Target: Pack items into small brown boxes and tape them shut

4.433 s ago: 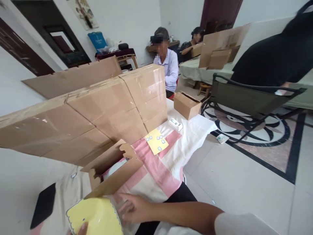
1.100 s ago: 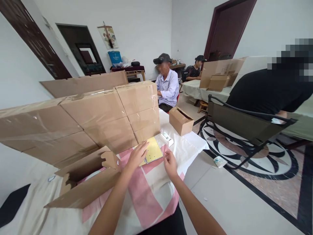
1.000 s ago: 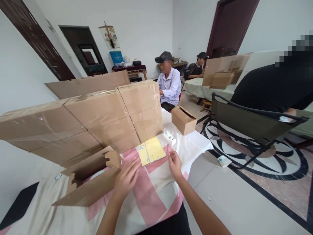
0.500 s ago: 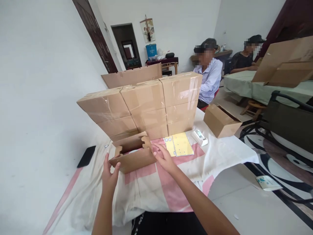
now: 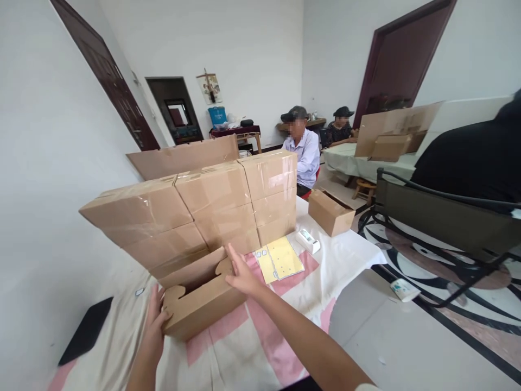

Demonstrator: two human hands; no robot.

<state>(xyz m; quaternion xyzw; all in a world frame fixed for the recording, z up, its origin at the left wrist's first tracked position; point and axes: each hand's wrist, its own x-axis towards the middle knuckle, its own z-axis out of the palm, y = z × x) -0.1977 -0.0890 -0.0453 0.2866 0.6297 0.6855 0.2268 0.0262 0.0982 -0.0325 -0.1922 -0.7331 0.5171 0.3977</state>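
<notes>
An open brown cardboard box (image 5: 207, 315) rests on the cloth-covered table in front of me, its long back flap raised. Its small end flaps with curved cutouts lean inward over the opening. At its left end, my left hand (image 5: 152, 323) grips the corner, thumb against the front edge and fingers on the outer side. My right hand (image 5: 244, 274) is on the right end, fingers extended along the flap and thumb at the front edge. The inside of the box is mostly hidden in shadow.
Behind it stands a wall of taped cartons (image 5: 215, 195). A yellow cloth patch (image 5: 280, 260), a white dispenser-like item (image 5: 308, 241) and another open carton (image 5: 331, 212) lie to the right. A black flat object (image 5: 87, 328) is left. People sit beyond.
The view has turned right and come closer to the box. Its end flaps have tilted inward, and both hands have closed in on its ends.
</notes>
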